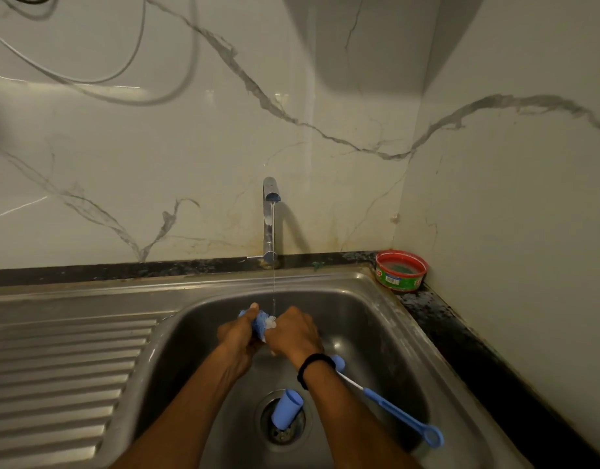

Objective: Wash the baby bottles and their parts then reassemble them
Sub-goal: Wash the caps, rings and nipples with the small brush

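Observation:
Over the steel sink [366,299] both hands meet under a thin stream of water from the tap [269,218]. My left hand [239,336] grips a blue baby bottle part [258,323] with white foam on it. My right hand [293,335] is curled against the same piece from the right; what its fingers hold is hidden. A blue bottle cap [286,409] lies tilted on the drain. A blue bottle brush [393,412] lies in the basin at the right, its head partly behind my right wrist.
A ribbed steel draining board [61,374] stretches to the left of the basin. A red and green tub of dish soap [400,270] stands on the dark counter in the back right corner. Marble-patterned wall tiles close in behind and at the right.

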A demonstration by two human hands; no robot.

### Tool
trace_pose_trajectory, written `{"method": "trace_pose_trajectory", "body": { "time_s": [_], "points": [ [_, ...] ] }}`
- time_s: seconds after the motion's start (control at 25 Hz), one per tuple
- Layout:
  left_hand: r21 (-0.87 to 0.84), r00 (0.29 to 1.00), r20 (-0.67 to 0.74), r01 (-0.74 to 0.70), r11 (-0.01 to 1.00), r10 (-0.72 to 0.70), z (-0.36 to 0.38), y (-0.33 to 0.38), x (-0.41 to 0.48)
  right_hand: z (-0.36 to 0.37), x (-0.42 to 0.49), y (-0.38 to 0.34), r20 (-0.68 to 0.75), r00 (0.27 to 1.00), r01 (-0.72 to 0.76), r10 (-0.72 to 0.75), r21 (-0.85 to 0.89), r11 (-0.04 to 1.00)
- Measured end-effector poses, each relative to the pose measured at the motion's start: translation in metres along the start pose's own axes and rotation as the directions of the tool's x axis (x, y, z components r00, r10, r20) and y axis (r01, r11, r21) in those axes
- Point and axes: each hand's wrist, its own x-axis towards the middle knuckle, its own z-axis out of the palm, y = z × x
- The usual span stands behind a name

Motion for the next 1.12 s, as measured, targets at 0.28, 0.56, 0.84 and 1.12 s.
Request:
{"method": "trace_pose_trajectory", "body": {
  "time_s": [0.28,0.56,0.84,1.12],
  "points": [
    [-0.012,0.998,-0.024,-0.059,0.998,0.059,0.003,0.007,0.0,0.0,0.001,-0.001,-0.007,1.0,0.007,-0.007,0.067,0.998],
    [0.019,0.989,0.14,-0.048,0.999,0.044,0.012,0.008,-0.004,-0.011,0.005,0.0,-0.083,0.996,-0.028,0.037,0.105,0.994],
    [0.022,0.973,0.232,-0.018,1.0,0.013,0.025,0.009,-0.01,-0.017,0.008,0.007,-0.148,0.987,-0.053,0.069,0.112,0.992],
    [-0.012,0.991,0.117,-0.056,0.998,0.057,0.025,0.012,-0.004,-0.011,0.007,0.001,-0.105,0.993,-0.042,0.06,0.161,0.986]
  ]
}}
